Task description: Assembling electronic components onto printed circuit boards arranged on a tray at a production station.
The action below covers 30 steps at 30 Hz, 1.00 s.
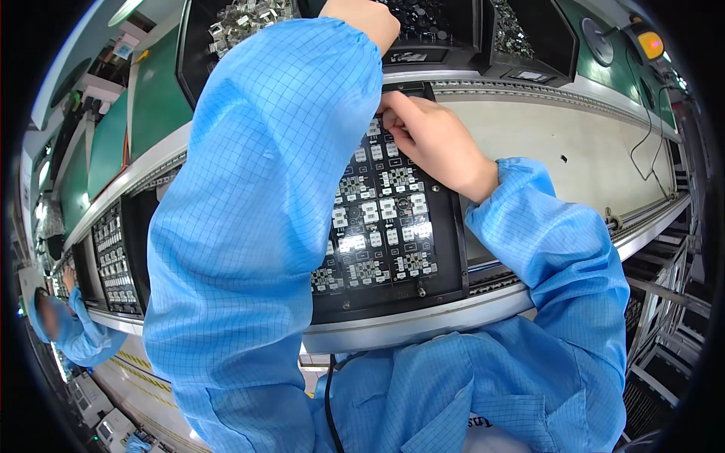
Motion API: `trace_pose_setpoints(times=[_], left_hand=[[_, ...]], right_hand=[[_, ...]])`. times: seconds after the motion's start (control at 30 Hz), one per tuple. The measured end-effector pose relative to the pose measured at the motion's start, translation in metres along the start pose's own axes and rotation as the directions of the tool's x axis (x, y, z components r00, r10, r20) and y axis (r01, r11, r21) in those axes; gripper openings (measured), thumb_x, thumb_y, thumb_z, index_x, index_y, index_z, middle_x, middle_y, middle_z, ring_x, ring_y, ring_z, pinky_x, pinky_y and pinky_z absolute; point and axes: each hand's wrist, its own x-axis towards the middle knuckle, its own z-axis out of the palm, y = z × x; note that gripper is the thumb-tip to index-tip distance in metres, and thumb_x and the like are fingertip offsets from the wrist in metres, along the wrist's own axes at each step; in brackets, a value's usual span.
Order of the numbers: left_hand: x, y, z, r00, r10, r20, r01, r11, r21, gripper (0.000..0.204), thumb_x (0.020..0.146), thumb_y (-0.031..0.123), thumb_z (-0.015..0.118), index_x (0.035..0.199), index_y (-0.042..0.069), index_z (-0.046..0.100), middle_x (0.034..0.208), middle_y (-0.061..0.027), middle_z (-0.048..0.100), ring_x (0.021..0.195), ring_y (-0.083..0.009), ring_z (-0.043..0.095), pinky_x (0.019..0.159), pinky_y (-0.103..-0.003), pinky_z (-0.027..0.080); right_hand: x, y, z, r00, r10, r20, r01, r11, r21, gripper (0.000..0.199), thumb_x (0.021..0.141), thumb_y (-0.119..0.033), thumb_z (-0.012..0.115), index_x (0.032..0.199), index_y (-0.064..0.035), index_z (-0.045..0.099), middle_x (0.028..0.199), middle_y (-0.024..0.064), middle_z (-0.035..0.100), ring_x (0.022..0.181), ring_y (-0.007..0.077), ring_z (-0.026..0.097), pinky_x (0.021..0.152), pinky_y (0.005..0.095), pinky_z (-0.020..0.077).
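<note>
A black carrier tray (445, 249) holding a panel of small circuit boards (381, 219) is seen lying flat on the conveyor rail of the table (544, 143), directly in front of the person. The right hand (434, 140) is pressed down onto the far edge of the panel, its fingers curled and the fingertips pinched together as if on a small part, though what is gripped cannot be told. The left hand (362, 19) is raised toward the black parts bins (453, 34) behind the tray; only its wrist shows, so whether it is open or closed cannot be told. The boards are judged to be light, thin, stiff and fragile, with delicate components on top, and are best handled by the tray's bare rim. Another person in blue (72, 332) is seen at the far left.
</note>
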Motion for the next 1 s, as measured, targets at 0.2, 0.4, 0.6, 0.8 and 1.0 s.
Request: trace_pose_setpoints(times=[0.2,0.4,0.6,0.8,1.0], left_hand=[[0.002,0.002,0.0,0.996,-0.016,-0.091,0.009,0.997,-0.078,0.018,0.081,0.015,0.053,0.077,0.014,0.07,0.079,-0.006,0.069,0.079,-0.0205,0.067,0.074,-0.035,0.043],[0.005,0.0,-0.005,0.99,-0.052,-0.131,0.035,0.991,-0.13,0.018,0.081,0.014,0.052,0.077,0.013,0.07,0.081,-0.0074,0.069,0.08,-0.0223,0.067,0.072,-0.035,0.046],[0.012,-0.004,-0.01,0.994,-0.105,0.026,0.108,0.981,-0.16,0.008,0.079,0.006,0.06,0.086,0.002,0.062,0.097,-0.0127,0.063,0.091,-0.03,0.062,0.074,-0.038,0.051],[-0.004,-0.023,0.01,0.957,-0.084,-0.278,0.011,0.967,-0.256,0.021,0.08,0.017,0.058,0.096,0.006,0.052,0.09,-0.0127,0.062,0.086,-0.0304,0.062,0.074,-0.041,0.051],[-0.075,-0.059,0.015,0.806,-0.241,-0.541,-0.08,0.861,-0.502,0.024,0.086,0.026,0.049,0.08,0.004,0.054,0.073,-0.0125,0.06,0.073,-0.0314,0.061,0.064,-0.042,0.048]], right_hand=[[-0.008,-0.002,-0.026,0.991,-0.127,-0.037,0.127,0.992,0.003,0.029,0.078,0.002,0.06,0.105,-0.0027,0.051,0.085,0.0106,0.057,0.077,0.0264,0.058,0.07,0.0355,0.0483],[-0.042,0.001,-0.055,0.906,-0.288,0.311,0.261,0.957,0.124,0.007,0.079,-0.006,0.061,0.085,-0.0049,0.059,0.082,0.0079,0.057,0.079,0.0264,0.055,0.071,0.0366,0.0453],[-0.049,0.013,-0.057,0.794,-0.472,0.382,0.502,0.865,0.025,0.014,0.077,-0.019,0.067,0.079,-0.0071,0.06,0.09,0.0043,0.057,0.09,0.0233,0.053,0.08,0.0366,0.0429],[-0.048,0.01,-0.061,0.801,-0.495,0.336,0.502,0.862,0.073,0.015,0.077,-0.019,0.067,0.073,-0.0063,0.06,0.087,0.0053,0.058,0.086,0.0247,0.054,0.076,0.0366,0.0439],[-0.042,-0.01,-0.068,0.841,-0.367,0.396,0.413,0.91,-0.034,0.022,0.074,-0.014,0.069,0.062,-0.0029,0.055,0.073,0.0065,0.057,0.071,0.0276,0.053,0.064,0.0376,0.0429]])
